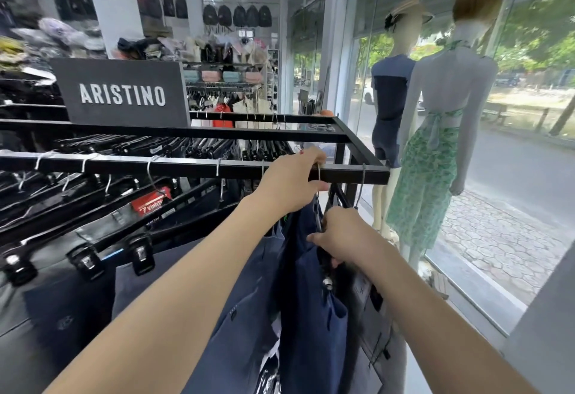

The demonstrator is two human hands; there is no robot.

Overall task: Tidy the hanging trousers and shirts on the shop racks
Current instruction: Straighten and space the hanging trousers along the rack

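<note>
Shop racks fill the frame's left; at centre, a hanger hook on the black rail is pinched by the left hand, while navy trousers are gripped by the right hand.

Both bare forearms reach forward. The left hand is raised, fingers curled in a pinch. The right hand sits lower, knuckles up, fingers curled downward in a grip.
</note>
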